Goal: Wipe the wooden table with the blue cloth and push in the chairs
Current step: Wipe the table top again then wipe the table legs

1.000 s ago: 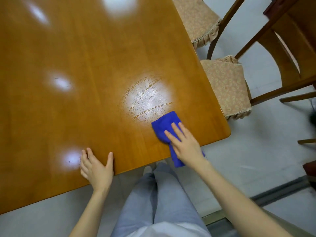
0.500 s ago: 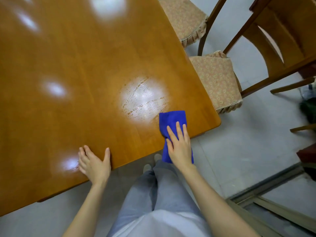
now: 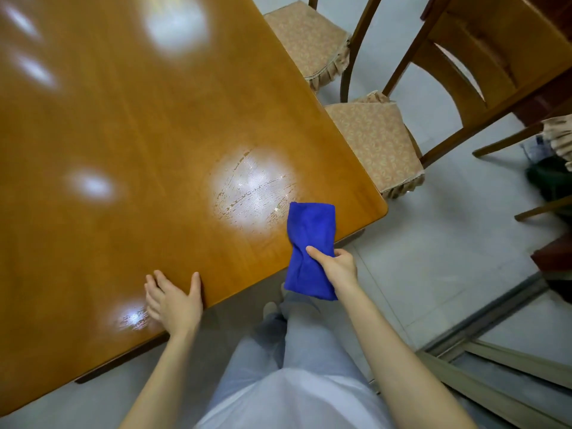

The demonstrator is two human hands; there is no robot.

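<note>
While our right hand (image 3: 337,267) pinches the folded blue cloth (image 3: 311,243), thumb on top and fingers curled beneath, our left hand (image 3: 173,301) rests flat with straight fingers on the near edge of the wooden table (image 3: 154,134). The cloth's far half lies over the table's near right corner; its near half hangs past the edge. Damp streaks (image 3: 253,193) shine just left of it. Two cushioned chairs, one nearer (image 3: 377,140) and one farther (image 3: 306,41), stand along the table's right side, seats showing.
</note>
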